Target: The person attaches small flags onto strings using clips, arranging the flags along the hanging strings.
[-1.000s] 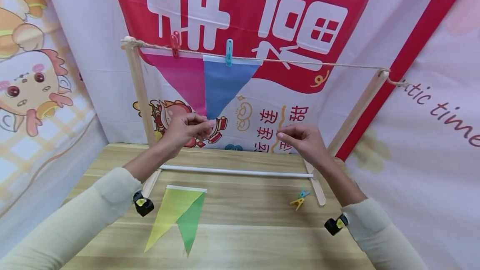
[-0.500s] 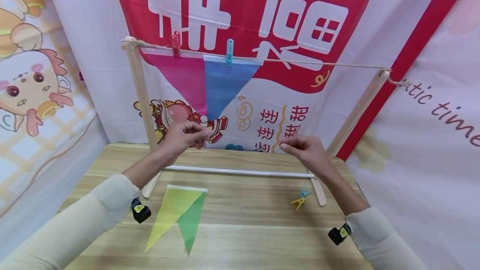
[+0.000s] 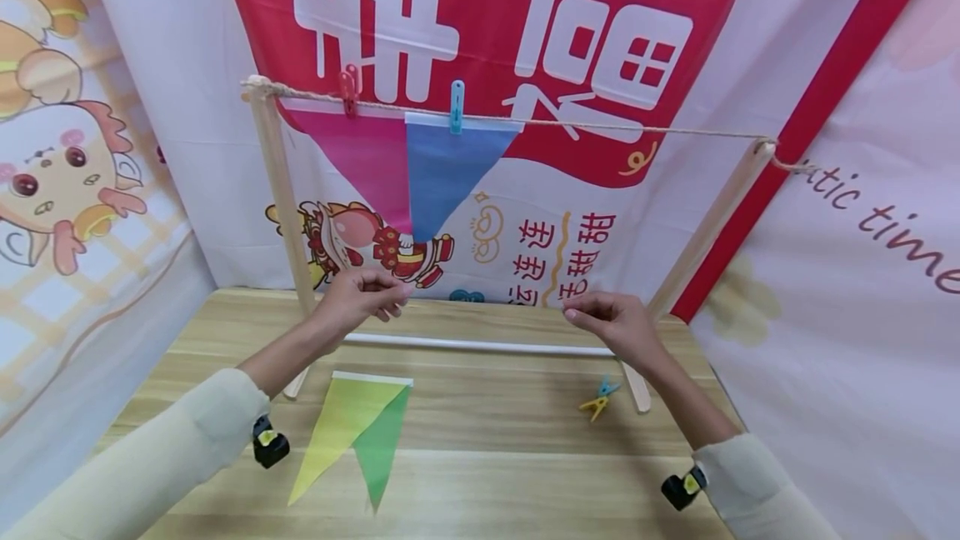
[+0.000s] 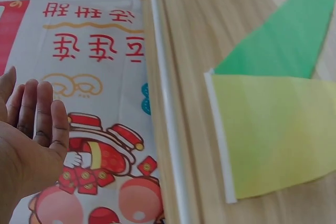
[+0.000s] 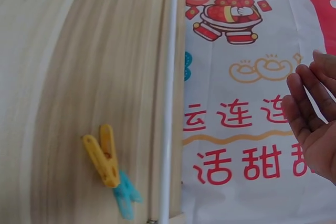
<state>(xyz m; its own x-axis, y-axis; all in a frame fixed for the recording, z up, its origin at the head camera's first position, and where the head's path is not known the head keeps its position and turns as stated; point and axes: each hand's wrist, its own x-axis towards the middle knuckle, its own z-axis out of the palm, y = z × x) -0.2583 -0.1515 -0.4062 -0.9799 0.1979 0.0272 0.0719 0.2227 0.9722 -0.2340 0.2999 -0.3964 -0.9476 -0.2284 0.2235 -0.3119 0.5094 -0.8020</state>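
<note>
Hovering, hands (image 3: pixel 358 302) (image 3: pixel 617 323) loosely curled, empty, clothespins (image 5: pixel 110 176) in right wrist view (yellow, green pennants (image 4: pixel 278 114) in left's instead)

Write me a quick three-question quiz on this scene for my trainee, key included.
1. True or false: the person's right hand is gripping the rope.
2. What colour is the hanging peg on the blue pennant? A) red B) light blue C) yellow
3. How many pegs lie on the table?

Key:
1. False.
2. B.
3. Two: a yellow peg and a light blue peg.
</note>
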